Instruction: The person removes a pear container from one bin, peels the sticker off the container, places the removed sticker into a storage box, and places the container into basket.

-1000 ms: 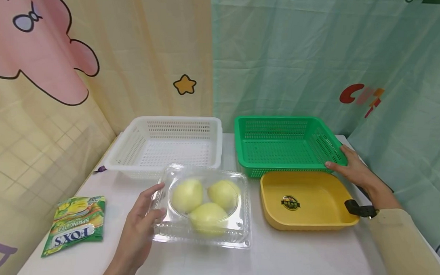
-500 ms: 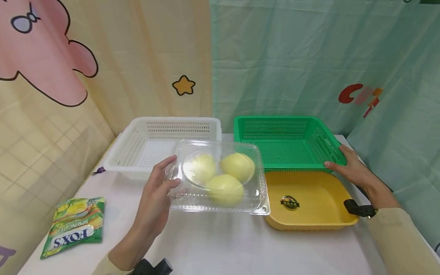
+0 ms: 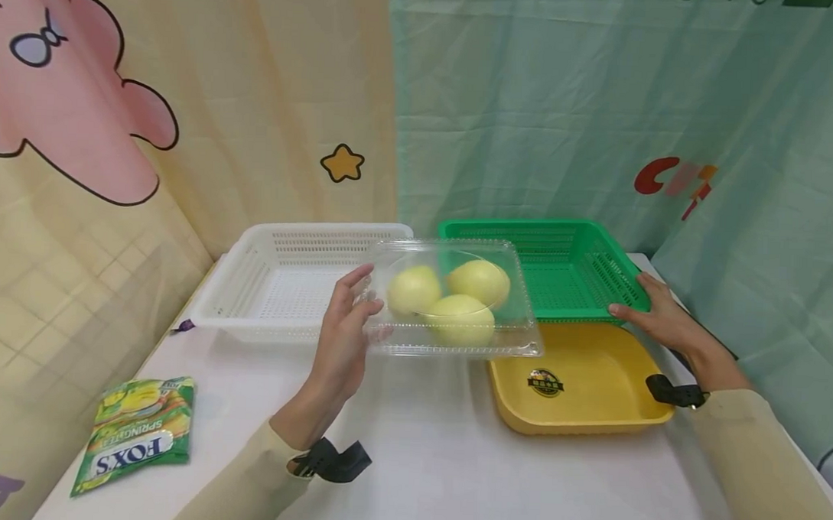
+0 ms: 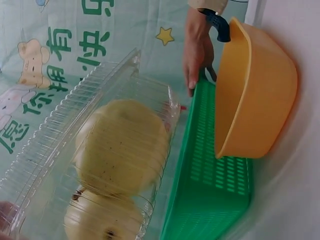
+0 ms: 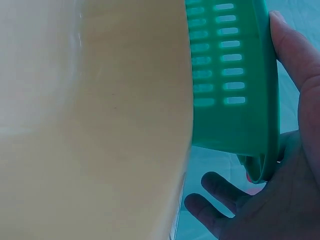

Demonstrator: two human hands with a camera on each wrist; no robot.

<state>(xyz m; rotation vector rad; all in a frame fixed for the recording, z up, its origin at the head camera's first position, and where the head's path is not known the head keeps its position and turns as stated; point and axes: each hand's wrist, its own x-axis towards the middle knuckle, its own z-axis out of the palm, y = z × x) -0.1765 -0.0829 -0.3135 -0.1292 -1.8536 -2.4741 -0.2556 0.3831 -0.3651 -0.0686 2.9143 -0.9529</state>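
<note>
A clear plastic clamshell box (image 3: 395,337) holds three pale yellow-green pears (image 3: 461,320). My left hand (image 3: 341,341) grips this box by its left side, thumb toward me. The box is in the air, in front of the gap between the white basket (image 3: 249,324) and the green basket (image 3: 507,231), overlapping the green one in the head view. My right hand (image 3: 669,322) holds the green basket by its front right corner. In the right wrist view the thumb (image 5: 295,50) lies along the rim, and two fingers (image 5: 220,192) extend free below the corner.
A yellow plastic basin (image 3: 591,381) with a black label sits in front of the green basket. A green FOX'S candy bag (image 3: 138,430) lies at the left. Behind the baskets hangs a printed curtain (image 3: 505,102). A small purple wrapper (image 3: 183,326) lies beside the white basket.
My left hand has carried the box of pears up and to the right, away from the white basket's front and toward the green basket. My right hand has stayed at the green basket's corner.
</note>
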